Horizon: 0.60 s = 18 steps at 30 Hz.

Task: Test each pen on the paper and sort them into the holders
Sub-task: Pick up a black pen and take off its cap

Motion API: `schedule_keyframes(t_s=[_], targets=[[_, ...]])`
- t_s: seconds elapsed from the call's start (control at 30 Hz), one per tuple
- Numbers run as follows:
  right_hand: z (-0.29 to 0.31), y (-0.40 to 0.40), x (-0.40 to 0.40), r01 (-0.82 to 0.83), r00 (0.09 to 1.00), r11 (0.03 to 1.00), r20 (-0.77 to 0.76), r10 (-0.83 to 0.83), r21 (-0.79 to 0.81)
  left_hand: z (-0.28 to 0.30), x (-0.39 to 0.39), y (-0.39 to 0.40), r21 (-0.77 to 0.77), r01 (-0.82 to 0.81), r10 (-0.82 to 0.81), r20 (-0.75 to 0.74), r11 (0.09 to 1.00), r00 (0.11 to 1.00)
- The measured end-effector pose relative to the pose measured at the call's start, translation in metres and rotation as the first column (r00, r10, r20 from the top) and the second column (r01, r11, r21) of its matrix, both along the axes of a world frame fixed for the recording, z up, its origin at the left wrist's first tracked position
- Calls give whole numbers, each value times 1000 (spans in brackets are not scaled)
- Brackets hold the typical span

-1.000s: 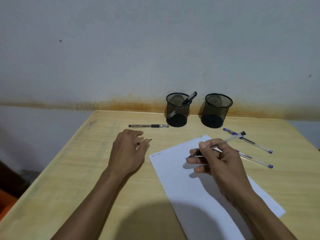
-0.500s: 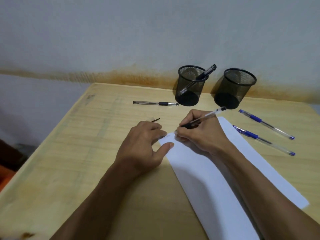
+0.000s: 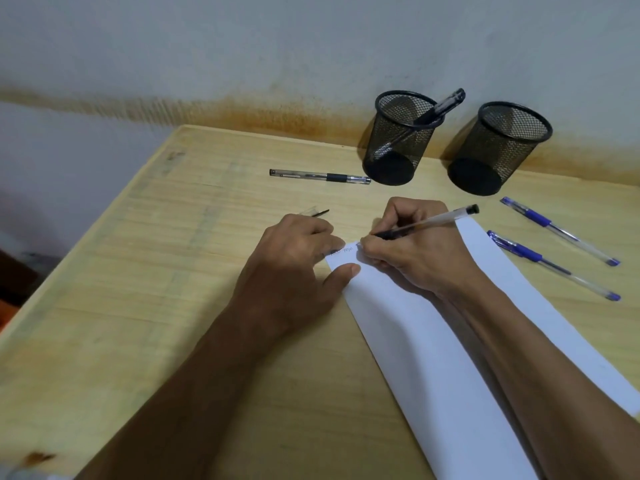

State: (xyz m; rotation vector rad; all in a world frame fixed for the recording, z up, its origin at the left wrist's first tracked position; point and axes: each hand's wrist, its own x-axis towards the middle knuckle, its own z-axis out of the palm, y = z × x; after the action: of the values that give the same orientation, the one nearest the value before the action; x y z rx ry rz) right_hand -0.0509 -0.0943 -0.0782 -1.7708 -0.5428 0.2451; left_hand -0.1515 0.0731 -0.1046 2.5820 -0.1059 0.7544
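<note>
Clear plastic, the pen [image 3: 426,223] looked light and stiff, best pinched low by its dark sleeve. The right hand [image 3: 419,251] closed round it, tip on the paper [image 3: 415,327]; the left hand [image 3: 294,268] pinned the sheet's corner, its curled fingers closed on a small cap [image 3: 313,212].

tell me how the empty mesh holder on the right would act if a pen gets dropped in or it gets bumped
The right mesh holder looks like thin wire mesh, so it is probably light and could slide on the smooth wooden table. It narrows toward its base, so a sideways bump might tip it while it holds nothing. A pen would likely lean on the rim, as in the left holder.
</note>
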Motion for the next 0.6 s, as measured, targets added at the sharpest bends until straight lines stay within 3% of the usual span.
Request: schedule_keyframes(t_s=[0.6], targets=[[-3,-3,1,-5,1000,1000,10,5,18,1,-1,0,0,-10,10,-33,1000,999]])
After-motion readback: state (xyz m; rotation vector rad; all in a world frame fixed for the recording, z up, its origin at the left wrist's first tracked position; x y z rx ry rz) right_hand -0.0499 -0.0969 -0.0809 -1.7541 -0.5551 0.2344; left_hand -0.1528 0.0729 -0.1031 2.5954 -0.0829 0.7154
